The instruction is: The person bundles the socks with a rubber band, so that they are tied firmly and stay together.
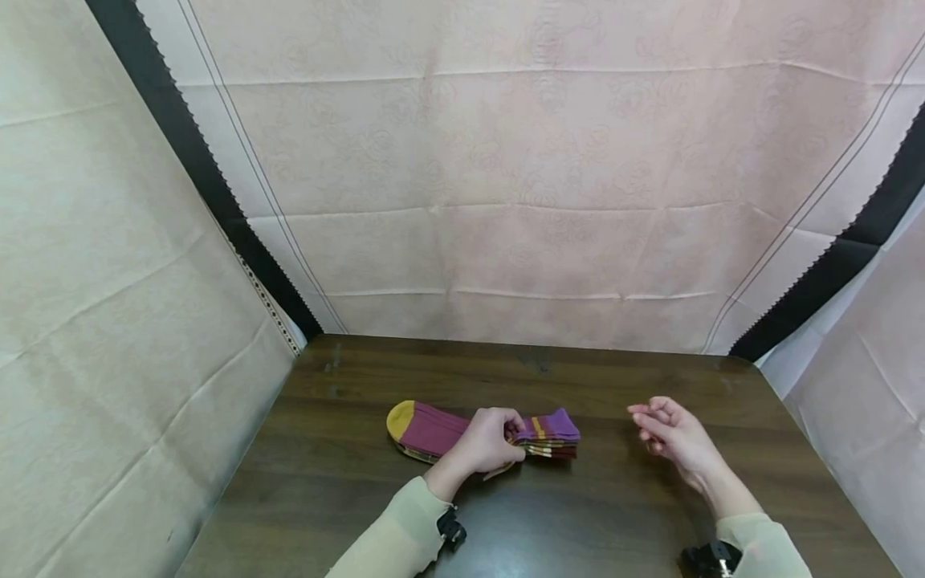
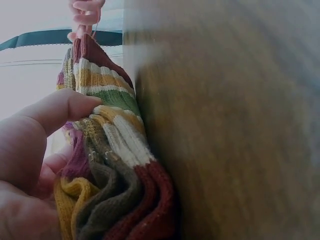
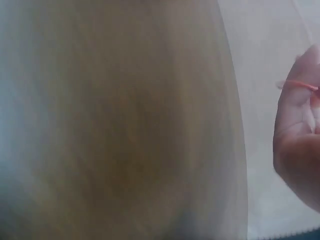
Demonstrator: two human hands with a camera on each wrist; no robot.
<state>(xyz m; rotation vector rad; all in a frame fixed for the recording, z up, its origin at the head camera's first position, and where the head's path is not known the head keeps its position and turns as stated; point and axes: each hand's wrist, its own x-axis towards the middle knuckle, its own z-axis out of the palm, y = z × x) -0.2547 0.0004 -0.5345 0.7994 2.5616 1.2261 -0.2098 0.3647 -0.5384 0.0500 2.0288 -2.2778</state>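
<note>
A flat stack of striped socks [image 1: 431, 429] lies on the wooden table, the top one purple with a yellow toe at the left and cuffs at the right. My left hand [image 1: 486, 441] grips the stack around its middle, thumb on the near side. In the left wrist view, layered maroon, olive and mustard socks [image 2: 117, 97] bunch up beside the thumb. To the right of the socks, my right hand [image 1: 672, 433] is raised over the table with fingers curled. A thin orange-red rubber band [image 3: 301, 84] crosses its fingers in the right wrist view.
The brown wooden table [image 1: 347, 498] ends at a pale cloth backdrop [image 1: 549, 201] behind it. Pale cloth side panels with dark strips [image 1: 217, 193] stand at left and right. Wrist cameras [image 1: 451, 527] sit on both wrists, over light green sleeves.
</note>
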